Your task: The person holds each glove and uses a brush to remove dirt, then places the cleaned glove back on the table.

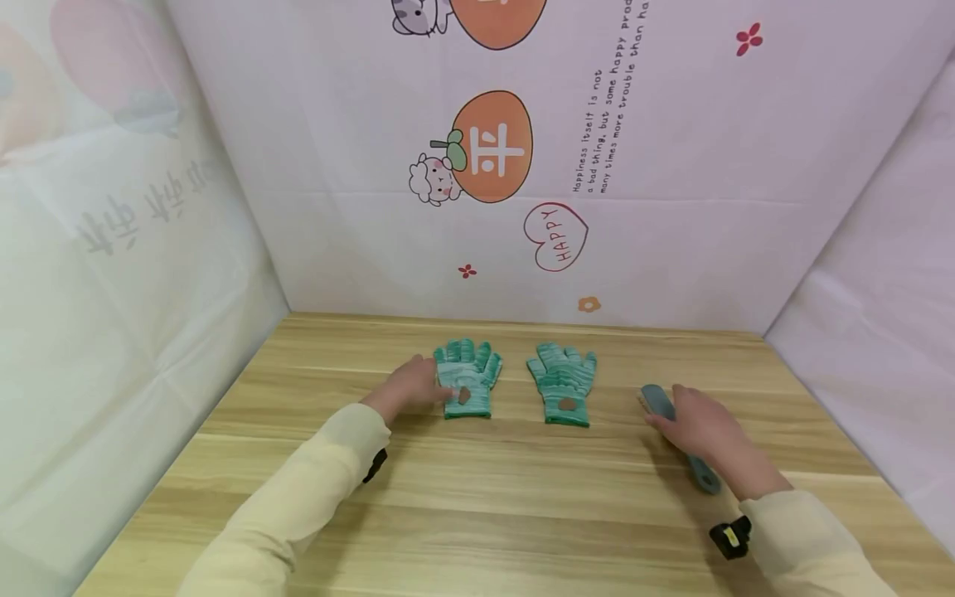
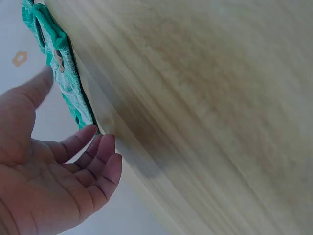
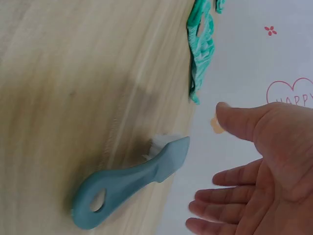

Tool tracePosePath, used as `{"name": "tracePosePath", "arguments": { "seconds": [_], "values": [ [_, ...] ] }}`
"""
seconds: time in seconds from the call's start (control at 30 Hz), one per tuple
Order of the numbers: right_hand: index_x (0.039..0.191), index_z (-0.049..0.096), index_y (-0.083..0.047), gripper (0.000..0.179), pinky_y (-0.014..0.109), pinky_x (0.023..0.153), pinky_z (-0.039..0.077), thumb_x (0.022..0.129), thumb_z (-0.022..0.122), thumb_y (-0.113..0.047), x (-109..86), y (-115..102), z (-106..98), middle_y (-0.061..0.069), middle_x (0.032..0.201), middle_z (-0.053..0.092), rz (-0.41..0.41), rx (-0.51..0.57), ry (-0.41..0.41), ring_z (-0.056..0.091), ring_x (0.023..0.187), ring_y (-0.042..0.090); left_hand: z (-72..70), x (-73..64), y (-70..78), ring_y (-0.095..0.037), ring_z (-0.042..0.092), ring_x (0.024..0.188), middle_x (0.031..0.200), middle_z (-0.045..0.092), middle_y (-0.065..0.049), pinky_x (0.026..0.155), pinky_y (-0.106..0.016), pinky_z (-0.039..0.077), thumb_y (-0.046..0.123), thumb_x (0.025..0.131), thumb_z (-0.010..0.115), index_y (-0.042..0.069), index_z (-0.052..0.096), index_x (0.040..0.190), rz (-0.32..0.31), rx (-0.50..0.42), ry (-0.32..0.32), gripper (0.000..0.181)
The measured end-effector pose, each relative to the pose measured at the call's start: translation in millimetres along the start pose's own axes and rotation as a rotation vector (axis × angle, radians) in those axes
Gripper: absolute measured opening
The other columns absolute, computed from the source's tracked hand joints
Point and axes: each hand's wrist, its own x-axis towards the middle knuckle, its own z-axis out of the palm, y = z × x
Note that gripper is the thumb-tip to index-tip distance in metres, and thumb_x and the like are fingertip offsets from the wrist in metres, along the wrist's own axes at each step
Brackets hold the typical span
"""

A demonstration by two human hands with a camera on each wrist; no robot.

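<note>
Two green-and-white knitted gloves lie flat side by side, fingers pointing to the back: a left glove (image 1: 477, 377) and a right glove (image 1: 564, 381), each with a brown patch near the cuff. My left hand (image 1: 409, 388) is at the left glove's outer side, its thumb overlapping the glove in the head view. Its fingers (image 2: 105, 176) are loosely bent and hold nothing. On the right, a blue-grey brush (image 3: 128, 175) with pale bristles rests on the table. Beside it hovers my right hand (image 1: 707, 424), fingers (image 3: 222, 196) spread from the thumb with nothing between them.
The wood-grain table (image 1: 522, 506) meets a white printed cloth backdrop (image 1: 671, 249) behind the gloves. White cloth walls (image 1: 134, 315) also stand at both sides. A black band with a small device (image 1: 731, 537) is on my right wrist.
</note>
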Motion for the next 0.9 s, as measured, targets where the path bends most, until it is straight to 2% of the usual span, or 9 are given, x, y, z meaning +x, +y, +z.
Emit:
{"name": "tracePosePath", "arguments": {
  "seconds": [0.1,0.2,0.27,0.33,0.4,0.53,0.6,0.7,0.9],
  "values": [
    [0.109,0.048,0.020,0.057,0.047,0.069,0.050,0.095,0.062,-0.034,-1.0,4,1,0.031,0.093,0.056,0.042,0.016,-0.035,0.057,0.082,0.041,-0.1,0.6,-0.6,-0.030,0.056,0.103,0.118,0.060,-0.020,0.088,-0.042,0.048,0.039,0.092,0.067,-0.007,0.057,0.122,-0.038,-0.069,0.015,0.055],
    [0.092,0.049,0.011,0.048,0.036,0.056,0.043,0.095,0.061,-0.036,-1.7,7,1,0.012,0.075,0.048,0.087,0.035,-0.068,0.048,0.065,0.024,-0.8,1.3,-1.5,-0.023,0.053,0.080,0.095,0.060,-0.011,0.072,-0.036,0.047,0.036,0.092,0.068,-0.003,0.061,0.108,-0.074,-0.119,0.030,0.043],
    [0.089,0.049,0.009,0.047,0.035,0.055,0.043,0.095,0.061,-0.036,-2.7,9,1,0.011,0.074,0.048,0.101,0.037,-0.081,0.047,0.065,0.024,-1.0,2.3,-2.0,-0.021,0.049,0.072,0.082,0.054,-0.007,0.065,-0.034,0.043,0.035,0.092,0.067,0.000,0.060,0.096,-0.100,-0.139,0.028,0.036],
    [0.085,0.049,0.005,0.044,0.035,0.056,0.042,0.095,0.062,-0.035,-3.5,10,2,0.010,0.072,0.047,0.108,0.035,-0.087,0.047,0.064,0.023,-1.6,3.0,-1.6,-0.019,0.045,0.068,0.076,0.048,-0.004,0.062,-0.032,0.041,0.036,0.092,0.067,0.003,0.058,0.087,-0.118,-0.140,0.027,0.034],
    [0.080,0.048,0.001,0.041,0.035,0.056,0.042,0.094,0.063,-0.034,-3.8,12,4,0.010,0.071,0.047,0.107,0.033,-0.086,0.047,0.063,0.023,-2.2,3.2,-0.9,-0.018,0.042,0.063,0.070,0.042,-0.003,0.057,-0.031,0.038,0.035,0.093,0.066,0.008,0.052,0.077,-0.133,-0.150,0.022,0.035],
    [0.078,0.049,0.000,0.039,0.037,0.058,0.043,0.092,0.065,-0.033,-2.7,17,7,0.010,0.072,0.049,0.113,0.032,-0.079,0.048,0.064,0.024,-2.9,4.7,2.0,-0.016,0.038,0.057,0.064,0.039,-0.001,0.053,-0.029,0.035,0.036,0.092,0.067,0.012,0.044,0.067,-0.138,-0.154,0.028,0.042],
    [0.080,0.050,0.001,0.040,0.038,0.059,0.044,0.091,0.066,-0.034,-1.5,19,8,0.011,0.074,0.050,0.119,0.037,-0.081,0.048,0.065,0.024,-2.7,5.8,3.1,-0.016,0.038,0.056,0.063,0.039,-0.001,0.053,-0.030,0.034,0.037,0.092,0.067,0.012,0.042,0.065,-0.133,-0.154,0.029,0.045],
    [0.082,0.051,0.003,0.041,0.038,0.059,0.045,0.091,0.067,-0.034,0.3,22,10,0.011,0.075,0.051,0.125,0.045,-0.090,0.049,0.066,0.025,-2.4,6.8,5.2,-0.017,0.042,0.060,0.067,0.045,-0.002,0.057,-0.030,0.038,0.039,0.092,0.066,0.011,0.046,0.067,-0.122,-0.129,0.031,0.042],
    [0.089,0.052,0.008,0.042,0.037,0.059,0.046,0.092,0.066,-0.032,1.2,25,15,0.012,0.077,0.051,0.138,0.058,-0.121,0.050,0.067,0.025,-1.7,10.0,10.8,-0.021,0.051,0.075,0.087,0.058,-0.007,0.065,-0.034,0.044,0.043,0.091,0.067,0.005,0.062,0.091,-0.149,-0.078,0.031,0.038]
  ]
}}
